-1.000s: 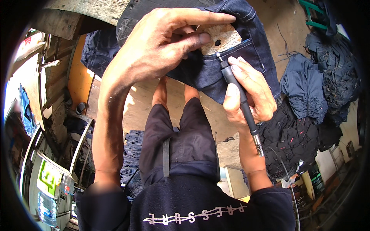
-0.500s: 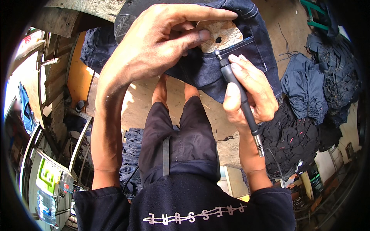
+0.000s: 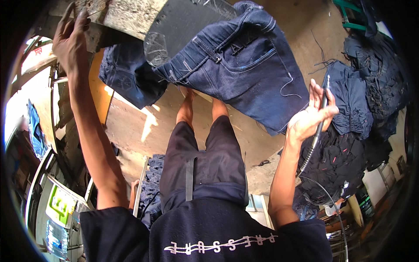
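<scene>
My left hand (image 3: 72, 41) reaches to the upper left, fingers stretched out and spread. Its fingertips are at a worn brownish piece (image 3: 92, 6) on the bench; whether they grip it I cannot make out. In my right hand (image 3: 310, 114) is a slim black rotary handpiece (image 3: 322, 107), its metal tip up and a spring sleeve at its lower end. The hand is closed loosely around it, right of the garment. Dark blue denim trousers (image 3: 255, 83) drape over a black rounded board (image 3: 192, 26). A dark mark shows above the curved pocket seam, and a loose pale thread hangs near the side.
Dark garments (image 3: 349, 100) are heaped on the right. A thin cable (image 3: 334, 201) runs down from the handpiece. The stone-like benchtop (image 3: 131, 15) lies at the far left. More folded denim (image 3: 152, 187) sits beside my legs. At lower left are a green container (image 3: 60, 204) and a water bottle (image 3: 56, 238).
My left hand has left the denim and moved to the far left. The board piece with a hole is off the pocket, uncovering a dark mark. My right hand has drawn the handpiece away rightward.
</scene>
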`<state>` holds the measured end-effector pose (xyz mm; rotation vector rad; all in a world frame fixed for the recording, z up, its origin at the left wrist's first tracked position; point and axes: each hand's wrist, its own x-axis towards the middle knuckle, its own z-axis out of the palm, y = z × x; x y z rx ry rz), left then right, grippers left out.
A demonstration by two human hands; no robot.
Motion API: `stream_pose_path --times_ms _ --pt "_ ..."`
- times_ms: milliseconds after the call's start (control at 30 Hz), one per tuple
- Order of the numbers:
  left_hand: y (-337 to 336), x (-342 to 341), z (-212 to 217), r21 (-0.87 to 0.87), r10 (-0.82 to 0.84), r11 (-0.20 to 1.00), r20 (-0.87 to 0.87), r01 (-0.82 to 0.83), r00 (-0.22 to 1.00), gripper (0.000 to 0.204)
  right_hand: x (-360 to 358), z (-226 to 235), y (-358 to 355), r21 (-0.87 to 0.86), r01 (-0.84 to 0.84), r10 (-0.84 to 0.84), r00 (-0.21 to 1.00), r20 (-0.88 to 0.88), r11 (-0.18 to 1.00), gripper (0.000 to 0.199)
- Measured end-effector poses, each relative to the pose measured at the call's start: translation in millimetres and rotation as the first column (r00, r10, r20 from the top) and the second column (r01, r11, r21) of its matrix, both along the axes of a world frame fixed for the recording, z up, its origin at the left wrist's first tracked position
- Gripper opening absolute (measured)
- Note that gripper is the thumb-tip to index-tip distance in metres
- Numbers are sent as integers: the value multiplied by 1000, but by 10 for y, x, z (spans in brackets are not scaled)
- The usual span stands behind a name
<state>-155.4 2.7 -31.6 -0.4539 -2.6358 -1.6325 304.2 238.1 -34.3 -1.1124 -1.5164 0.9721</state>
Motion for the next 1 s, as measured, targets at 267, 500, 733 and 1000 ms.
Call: stream_pose_path --times_ms 267,500,733,1000 --pt "123 -965 -122 -415 -86 859 -693 -299 715 74 -66 32 -4 83 -22 10 990 143 996 50" --pt "195 1734 522 -370 -593 788 -238 493 769 76 314 506 -285 126 -185 88 835 543 975 55" --pt "382 1799 346 -377 -493 823 -105 424 864 33 393 458 -36 -147 -139 191 880 435 979 48" --pt "578 913 548 -366 -145 924 -611 -115 779 46 -974 325 176 -210 -487 519 842 145 848 22"
